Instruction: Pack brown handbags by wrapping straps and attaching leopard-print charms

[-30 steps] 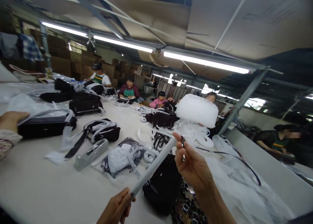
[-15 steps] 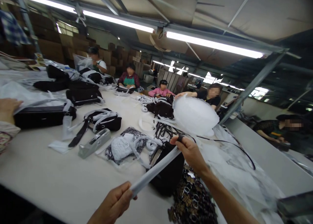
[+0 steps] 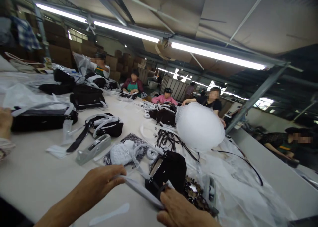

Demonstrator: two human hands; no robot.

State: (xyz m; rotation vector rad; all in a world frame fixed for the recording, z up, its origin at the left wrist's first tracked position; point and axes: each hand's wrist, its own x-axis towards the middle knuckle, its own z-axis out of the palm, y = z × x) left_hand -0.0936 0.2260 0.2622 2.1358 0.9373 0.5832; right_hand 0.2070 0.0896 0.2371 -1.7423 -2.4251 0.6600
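A long white strip (image 3: pixel 141 189), like soft wrapping material, stretches between my two hands above the near side of the table. My left hand (image 3: pixel 109 179) pinches its left end between thumb and fingers. The other end is gripped in my right hand (image 3: pixel 180 205), lower and further right; a dark band shows at these fingers, but I cannot tell whether it belongs to the strip. Just beyond the strip stands a black handbag (image 3: pixel 171 170). Flat on the table below my left hand lies a second pale strip (image 3: pixel 110 215).
A tape dispenser (image 3: pixel 93 151), a bagged bundle (image 3: pixel 124 151) and black bags (image 3: pixel 44 117) lie to the left. Dark metal-looking flower pieces (image 3: pixel 196 195) are at right, under a big white translucent bag (image 3: pixel 200 127) farther back. Co-workers sit around the table; another person's hand (image 3: pixel 5 122) is far left.
My right hand has come down and nearer, my left hand has risen slightly, so the strip now slopes down to the right. The big white bag looks fuller. The pale strip on the table has come into sight.
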